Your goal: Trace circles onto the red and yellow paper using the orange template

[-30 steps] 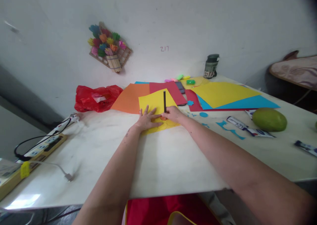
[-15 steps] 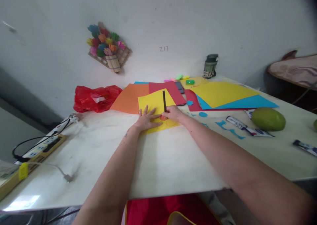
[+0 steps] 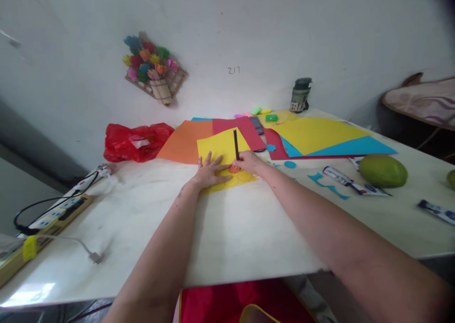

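Note:
A yellow sheet of paper lies on the white table, with rounded outlines drawn near its front edge. My left hand rests flat on it, fingers spread, the fingertips reaching a small orange round piece. A black pencil or pen stands almost upright in my right hand, whose fingers are closed around it. Its tip is at the orange piece's upper edge, hidden by my fingers.
Orange paper and red paper lie behind. Rightward are yellow and blue sheets, blue scraps, glue tubes and a green fruit. A red plastic bag and a power strip are left.
Both hands and the pencil or pen hold nearly the same place on the yellow sheet. The whole view has shifted slightly.

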A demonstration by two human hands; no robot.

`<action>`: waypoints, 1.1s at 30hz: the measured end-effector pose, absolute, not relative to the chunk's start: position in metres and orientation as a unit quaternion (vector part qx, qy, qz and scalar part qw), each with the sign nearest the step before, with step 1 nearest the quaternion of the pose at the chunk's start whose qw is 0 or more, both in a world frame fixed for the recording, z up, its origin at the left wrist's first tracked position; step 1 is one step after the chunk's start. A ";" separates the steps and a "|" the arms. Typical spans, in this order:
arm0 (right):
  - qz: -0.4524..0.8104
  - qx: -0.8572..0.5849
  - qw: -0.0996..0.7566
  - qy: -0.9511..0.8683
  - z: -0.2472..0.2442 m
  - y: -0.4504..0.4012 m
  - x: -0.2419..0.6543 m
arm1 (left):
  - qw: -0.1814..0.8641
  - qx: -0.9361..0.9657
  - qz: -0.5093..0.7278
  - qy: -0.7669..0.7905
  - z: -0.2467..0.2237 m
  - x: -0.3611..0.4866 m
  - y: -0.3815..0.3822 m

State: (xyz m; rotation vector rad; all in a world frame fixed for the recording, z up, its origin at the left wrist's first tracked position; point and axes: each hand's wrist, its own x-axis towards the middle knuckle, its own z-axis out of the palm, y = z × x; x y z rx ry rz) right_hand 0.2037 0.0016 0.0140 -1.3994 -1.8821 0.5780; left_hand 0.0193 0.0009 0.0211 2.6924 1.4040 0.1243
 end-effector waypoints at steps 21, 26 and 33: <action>0.258 -0.551 0.366 -0.704 0.015 0.004 0.208 | 0.066 0.884 0.036 0.462 0.024 0.020 -0.001; 0.260 -0.545 0.375 -0.703 0.009 0.009 0.209 | 0.069 0.885 0.035 0.460 0.026 0.020 -0.002; 0.280 -0.528 0.407 -0.691 0.003 0.014 0.211 | 0.066 0.883 0.035 0.463 0.026 0.021 -0.003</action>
